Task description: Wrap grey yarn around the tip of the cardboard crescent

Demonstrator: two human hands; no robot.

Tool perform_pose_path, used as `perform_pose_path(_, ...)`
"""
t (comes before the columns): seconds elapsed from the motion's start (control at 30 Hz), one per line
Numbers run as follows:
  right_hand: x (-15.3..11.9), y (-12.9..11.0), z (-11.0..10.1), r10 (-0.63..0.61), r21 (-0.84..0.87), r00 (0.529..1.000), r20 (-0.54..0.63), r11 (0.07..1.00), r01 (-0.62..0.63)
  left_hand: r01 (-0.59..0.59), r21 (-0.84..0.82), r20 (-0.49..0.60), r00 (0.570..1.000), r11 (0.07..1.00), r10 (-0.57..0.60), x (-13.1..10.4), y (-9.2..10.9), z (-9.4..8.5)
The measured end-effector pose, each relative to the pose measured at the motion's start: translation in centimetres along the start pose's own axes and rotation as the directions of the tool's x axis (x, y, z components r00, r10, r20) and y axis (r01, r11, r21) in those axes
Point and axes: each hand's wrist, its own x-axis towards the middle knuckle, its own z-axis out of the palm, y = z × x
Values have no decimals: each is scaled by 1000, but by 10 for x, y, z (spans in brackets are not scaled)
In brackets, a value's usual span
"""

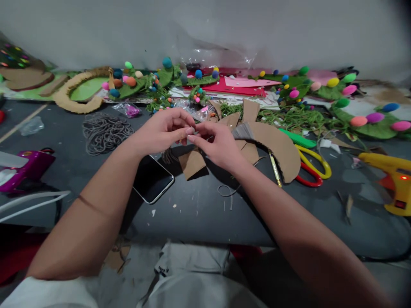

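Above the middle of the table, my left hand (160,131) and my right hand (222,146) meet, fingertips pinched together. Whatever lies between the fingers is too small to make out. Just right of my right hand is a curved cardboard piece (284,147), its near end wrapped in grey yarn (243,131). Small cardboard scraps (192,163) lie beneath the hands. A loose strand of grey yarn (226,193) curls on the table below my right wrist. To the left, a heap of grey yarn (104,133) rests beyond my left forearm.
A phone (154,182) lies by my left wrist. On the right are a gold pen (275,169), red-and-yellow scissors handles (316,183) and a yellow glue gun (385,164) with a lit light. A purple device (32,169) sits left. Felt leaves with colourful balls (369,119) line the back.
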Motion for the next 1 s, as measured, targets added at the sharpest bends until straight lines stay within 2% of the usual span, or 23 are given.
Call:
perform_pose_path(0.1,2,-1,-3,-62,-107,994,-86,993,53,28,42,35,999,999,-29,-3,2,-17)
perform_pose_path(0.2,1,-4,-11,-69,-115,986,-153,992,51,84,243,100,989,966,-111,-6,-1,-43)
perform_pose_path(0.27,0,-7,-14,-28,-101,988,-152,995,12,119,476,112,975,871,-194,-9,-9,-62)
perform_pose_path(0.33,-2,-9,-16,22,-98,992,-126,995,-34,144,588,52,975,796,-214,-15,-21,-79)
perform_pose_path(0.43,-5,-8,-15,70,-77,992,-101,994,-78,158,507,-53,987,847,-152,-26,-42,-98)
perform_pose_path(0.53,-8,-6,-18,124,2,984,-127,992,-125,143,437,-172,982,888,-73,-38,-61,-108)
perform_pose_path(0.6,-11,-7,-23,185,165,975,-119,972,-165,131,390,-231,972,911,-41,-44,-70,-110)
perform_pose_path(0.7,-15,-15,-36,203,452,978,-40,877,-164,123,335,-259,965,934,-34,-50,-78,-111)
perform_pose_path(0.8,-20,-25,-52,193,518,979,-62,845,-134,116,289,-264,964,950,-38,-53,-82,-112)
perform_pose_path(0.9,-25,-31,-66,192,335,975,-114,931,-145,119,262,-255,966,958,-50,-54,-85,-113)
perform_pose_path(0.97,-29,-33,-73,154,32,983,-103,988,-151,108,253,-251,967,961,-42,-54,-86,-114)
perform_pose_path(1.0,-32,-33,-75,124,-175,989,-85,975,-138,98,252,-253,967,963,-32,-54,-87,-114)
